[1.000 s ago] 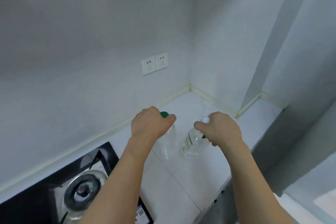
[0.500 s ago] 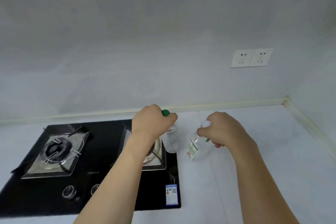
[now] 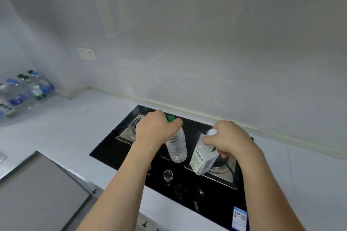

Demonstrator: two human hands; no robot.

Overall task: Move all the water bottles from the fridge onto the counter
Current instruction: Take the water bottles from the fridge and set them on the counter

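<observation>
- Fingers of the left hand [image 3: 156, 128] are curled over the neck of a clear green-capped bottle [image 3: 176, 146]; those of the right hand [image 3: 228, 139] pinch the neck of a white-capped bottle [image 3: 201, 158] with a green-and-white label. Both bottles hang in the air, neither set down.
- Since a second ago the view has swung left: the bottles were held above the bare corner of the desk [image 3: 78, 124], and now hang over the black hob [image 3: 187, 180] with its two burners.
- That suggests the pair is being carried toward the group on the far left, so the drop is not yet done.
- Count: two bottles in hand, one hob, one dial [image 3: 168, 174] that I can make out.
- Farther off, a cluster of bottles [image 3: 24, 90] stands at the left end of the desk; about five, too blurred to be sure.
- One wall socket plate [image 3: 87, 54] sits above.
</observation>
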